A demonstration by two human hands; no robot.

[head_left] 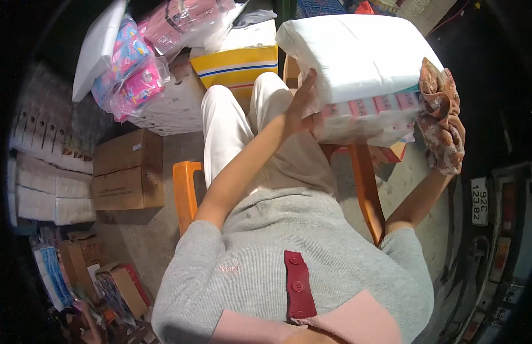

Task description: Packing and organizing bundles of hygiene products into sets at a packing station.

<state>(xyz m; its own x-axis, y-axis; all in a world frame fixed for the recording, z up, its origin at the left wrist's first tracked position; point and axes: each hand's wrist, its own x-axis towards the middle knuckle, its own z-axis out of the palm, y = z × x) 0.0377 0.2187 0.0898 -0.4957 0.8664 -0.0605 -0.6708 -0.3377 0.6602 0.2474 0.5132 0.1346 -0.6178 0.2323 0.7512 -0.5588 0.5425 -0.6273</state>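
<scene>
A large white plastic-wrapped pack (357, 54) lies over a clear-wrapped bundle of pink-and-white packets (366, 112), beyond my right knee. My left hand (305, 103) is against the left side of these packs, fingers extended along the plastic and partly in shadow. On the opposite end, my right hand (441, 112) presses at the white pack's edge. Mottled brown-and-white cloth, perhaps a glove, covers that hand, so its single fingers are hard to make out. Between both hands the packs are held. What bears the bundle's weight from below is mostly hidden.
Pink and blue plastic packs (134, 69) lie on a white carton (174, 103) at the far left. A yellow-and-white box (237, 66) stands beyond my knees. A brown cardboard box (128, 172) rests on the floor at left. Orange chair arms (186, 192) flank me; a vehicle's rear (501, 246) is at right.
</scene>
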